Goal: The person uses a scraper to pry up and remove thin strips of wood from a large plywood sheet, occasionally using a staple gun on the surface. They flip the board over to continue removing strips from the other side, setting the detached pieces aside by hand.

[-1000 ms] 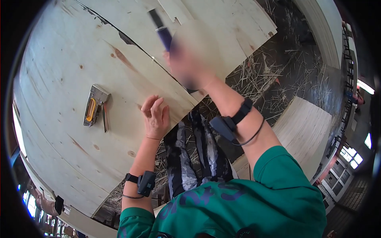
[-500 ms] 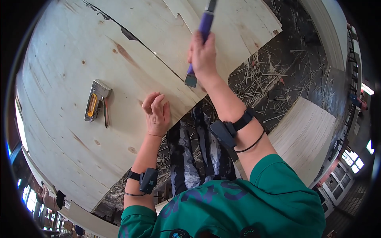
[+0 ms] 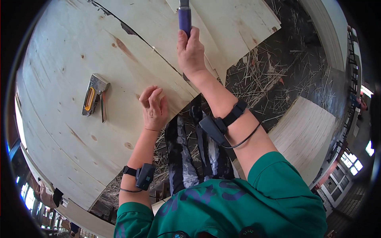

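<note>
My right hand [image 3: 191,53] is closed round a purple-handled tool [image 3: 185,22]. The tool's grey metal end runs out of the top of the picture, so its kind cannot be told. It is held above a pale plywood sheet [image 3: 59,91], near a dark, ragged seam [image 3: 160,60] that crosses the wood. My left hand [image 3: 154,107] rests at the sheet's near edge, fingers loosely bent and thumb apart, with nothing in it. Left of that hand lies a metal staple gun [image 3: 96,85] with a yellow insert.
Wood splinters [image 3: 254,83] litter the dark floor beyond the sheet's right edge. A stack of pale veneer sheets [image 3: 299,127] stands at the right. More boards [image 3: 327,31] are at the far right. Another person's hand [image 3: 47,196] shows at the lower left rim.
My right hand has moved left and a little away from me with the purple-handled tool, which has turned more upright in the picture. My left hand has stayed nearly in place.
</note>
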Action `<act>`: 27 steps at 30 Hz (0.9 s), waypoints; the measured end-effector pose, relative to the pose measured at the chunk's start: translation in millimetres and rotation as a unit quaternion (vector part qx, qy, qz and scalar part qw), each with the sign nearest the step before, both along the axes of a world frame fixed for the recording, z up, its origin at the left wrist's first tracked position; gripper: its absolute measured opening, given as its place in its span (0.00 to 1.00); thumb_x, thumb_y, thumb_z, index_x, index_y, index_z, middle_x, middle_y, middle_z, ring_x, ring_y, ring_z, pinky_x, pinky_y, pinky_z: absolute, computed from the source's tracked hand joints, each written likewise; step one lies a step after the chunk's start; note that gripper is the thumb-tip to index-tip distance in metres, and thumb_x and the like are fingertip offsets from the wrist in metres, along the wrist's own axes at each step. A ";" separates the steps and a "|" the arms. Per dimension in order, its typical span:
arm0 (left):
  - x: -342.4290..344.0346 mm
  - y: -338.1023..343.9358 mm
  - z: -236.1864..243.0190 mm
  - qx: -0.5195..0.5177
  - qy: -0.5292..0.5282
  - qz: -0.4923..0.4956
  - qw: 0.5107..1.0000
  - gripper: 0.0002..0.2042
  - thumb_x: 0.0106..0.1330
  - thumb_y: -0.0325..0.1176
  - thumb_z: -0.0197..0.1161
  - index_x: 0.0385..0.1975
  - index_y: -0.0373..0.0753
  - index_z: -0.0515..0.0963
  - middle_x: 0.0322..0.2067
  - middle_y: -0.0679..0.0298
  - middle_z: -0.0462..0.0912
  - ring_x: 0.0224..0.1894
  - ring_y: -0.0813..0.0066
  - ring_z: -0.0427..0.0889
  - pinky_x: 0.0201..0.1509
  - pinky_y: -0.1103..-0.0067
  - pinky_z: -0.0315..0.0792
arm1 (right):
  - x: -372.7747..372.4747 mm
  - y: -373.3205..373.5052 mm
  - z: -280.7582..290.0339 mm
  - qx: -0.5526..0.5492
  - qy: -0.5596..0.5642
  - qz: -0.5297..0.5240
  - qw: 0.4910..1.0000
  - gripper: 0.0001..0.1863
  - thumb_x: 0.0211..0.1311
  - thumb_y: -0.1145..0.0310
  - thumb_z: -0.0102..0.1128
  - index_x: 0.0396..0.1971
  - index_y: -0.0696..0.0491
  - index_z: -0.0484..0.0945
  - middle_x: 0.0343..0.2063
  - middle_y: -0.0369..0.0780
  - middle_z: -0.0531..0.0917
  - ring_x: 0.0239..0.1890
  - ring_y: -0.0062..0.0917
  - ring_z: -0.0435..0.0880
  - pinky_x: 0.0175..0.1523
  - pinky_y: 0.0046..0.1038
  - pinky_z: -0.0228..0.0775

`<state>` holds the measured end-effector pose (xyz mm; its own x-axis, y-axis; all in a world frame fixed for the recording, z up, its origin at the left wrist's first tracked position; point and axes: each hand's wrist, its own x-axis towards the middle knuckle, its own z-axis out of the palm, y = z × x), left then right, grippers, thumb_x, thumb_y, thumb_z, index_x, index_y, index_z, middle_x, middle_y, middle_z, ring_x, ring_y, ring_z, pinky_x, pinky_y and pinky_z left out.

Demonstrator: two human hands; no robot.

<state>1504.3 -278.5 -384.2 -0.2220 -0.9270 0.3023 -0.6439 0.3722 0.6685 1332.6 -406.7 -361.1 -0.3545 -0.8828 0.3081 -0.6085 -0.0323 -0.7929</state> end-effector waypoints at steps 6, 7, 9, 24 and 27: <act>3.4 0.3 3.6 0.012 0.007 0.006 1.000 0.21 0.59 0.20 0.64 0.52 0.43 0.70 0.54 0.54 0.65 0.57 0.56 0.71 0.58 0.67 0.73 | -8.1 18.3 2.0 0.156 -0.285 0.005 0.946 0.17 0.76 0.50 0.44 0.42 0.50 0.60 0.16 0.35 0.70 0.13 0.19 0.71 0.18 0.27 0.63; 2.9 0.6 3.7 0.018 0.010 0.011 1.000 0.20 0.59 0.22 0.65 0.50 0.44 0.72 0.54 0.56 0.66 0.57 0.57 0.71 0.57 0.67 0.73 | -9.5 21.3 7.5 0.165 -0.358 0.001 0.919 0.17 0.76 0.50 0.44 0.42 0.49 0.60 0.16 0.34 0.69 0.13 0.18 0.69 0.17 0.26 0.62; -3.9 -6.6 10.7 0.023 0.015 0.017 0.999 0.18 0.59 0.24 0.66 0.49 0.45 0.74 0.53 0.57 0.67 0.57 0.58 0.71 0.56 0.68 0.74 | -20.1 31.9 11.0 0.154 -0.385 -0.005 0.910 0.17 0.76 0.50 0.44 0.42 0.49 0.59 0.16 0.34 0.68 0.13 0.17 0.68 0.17 0.25 0.61; 7.7 -22.2 53.5 0.173 -0.102 -0.330 0.923 0.03 0.61 0.34 0.62 0.33 0.45 0.77 0.33 0.63 0.80 0.39 0.61 0.81 0.41 0.69 0.75 | -112.4 84.0 76.6 0.345 -0.260 0.065 0.900 0.18 0.70 0.54 0.57 0.46 0.52 0.68 0.21 0.31 0.73 0.18 0.15 0.73 0.24 0.20 0.67; -14.1 -17.6 91.4 0.307 -0.066 -0.396 0.863 0.06 0.63 0.32 0.62 0.38 0.45 0.79 0.33 0.61 0.82 0.39 0.57 0.82 0.44 0.66 0.75 | -129.2 49.3 73.2 0.309 -0.012 0.062 0.949 0.22 0.64 0.53 0.64 0.46 0.53 0.68 0.25 0.37 0.76 0.24 0.26 0.79 0.30 0.28 0.73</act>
